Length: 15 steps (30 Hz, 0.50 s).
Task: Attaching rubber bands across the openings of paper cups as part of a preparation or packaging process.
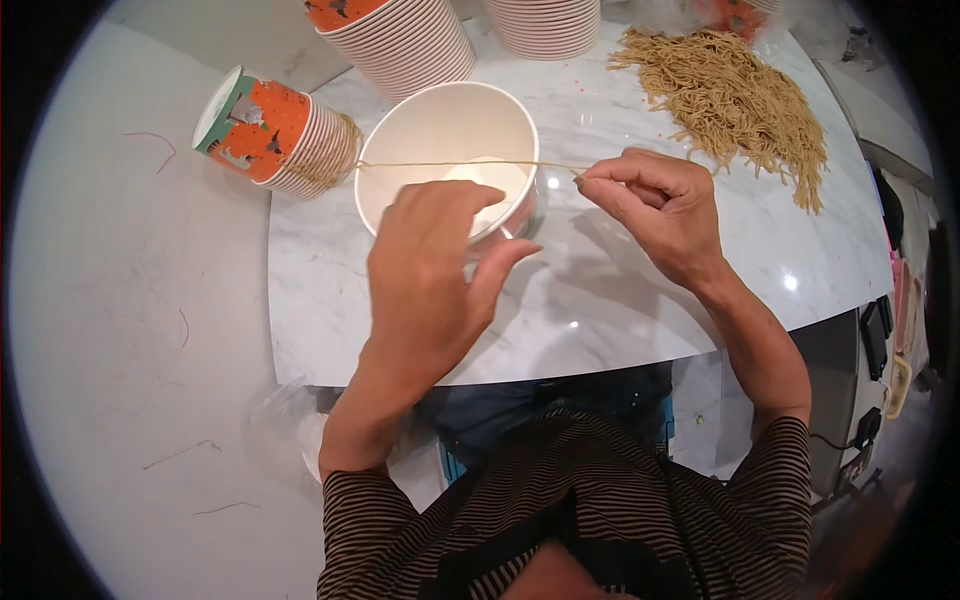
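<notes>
A tan cord point(470, 163) stretches nearly straight across the top of a white paper bucket point(440, 120). Its right end is pinched between the thumb and fingertips of my right hand point(665, 205), held over the table to the right of the bucket. At the left the cord meets more tan strands point(335, 160) around the end of a stack of paper buckets lying tilted. My left hand point(425, 260) is open at the bucket's near side, thumb and index finger apart, fingers partly over the rim; whether it touches the bucket I cannot tell. Something pale lies at the bucket's bottom.
A heap of tan cords point(735, 95) lies at the far right of the marble-patterned table point(620, 320). The tilted bucket stack point(275, 125), orange and green, rests by the left wall. Two more stacks, an orange-topped one point(405, 50) and a white one point(545, 28), stand behind.
</notes>
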### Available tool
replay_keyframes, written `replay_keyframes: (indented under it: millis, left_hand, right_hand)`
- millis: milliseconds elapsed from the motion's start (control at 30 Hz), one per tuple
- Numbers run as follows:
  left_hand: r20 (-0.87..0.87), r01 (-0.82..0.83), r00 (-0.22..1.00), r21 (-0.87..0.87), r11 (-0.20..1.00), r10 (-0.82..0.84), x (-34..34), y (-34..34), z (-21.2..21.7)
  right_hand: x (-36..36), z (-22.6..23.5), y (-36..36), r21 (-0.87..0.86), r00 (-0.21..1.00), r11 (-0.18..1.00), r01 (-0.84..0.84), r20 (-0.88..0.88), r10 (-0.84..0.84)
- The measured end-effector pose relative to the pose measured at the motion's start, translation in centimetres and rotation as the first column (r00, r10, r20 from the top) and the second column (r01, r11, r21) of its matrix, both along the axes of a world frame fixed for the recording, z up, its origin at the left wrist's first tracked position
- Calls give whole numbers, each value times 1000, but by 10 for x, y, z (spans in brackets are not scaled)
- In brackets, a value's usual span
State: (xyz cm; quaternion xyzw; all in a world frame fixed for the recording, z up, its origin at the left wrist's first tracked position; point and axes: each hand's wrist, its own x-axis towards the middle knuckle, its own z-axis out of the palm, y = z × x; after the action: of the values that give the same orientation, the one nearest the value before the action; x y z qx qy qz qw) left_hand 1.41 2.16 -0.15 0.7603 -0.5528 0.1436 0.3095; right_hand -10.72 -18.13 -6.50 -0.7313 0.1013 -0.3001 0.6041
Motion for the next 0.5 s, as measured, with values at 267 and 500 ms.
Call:
replay_keyframes:
  millis: [267, 500]
  left_hand:
    - [-129, 72, 990, 119, 990, -57, 20, 13, -7]
    - [-160, 49, 987, 118, 992, -30, 9, -2, -7]
  right_hand:
    - [5, 7, -28, -344, 951, 897, 280, 228, -209]
    - [3, -3, 2, -299, 993, 954, -24, 103, 57]
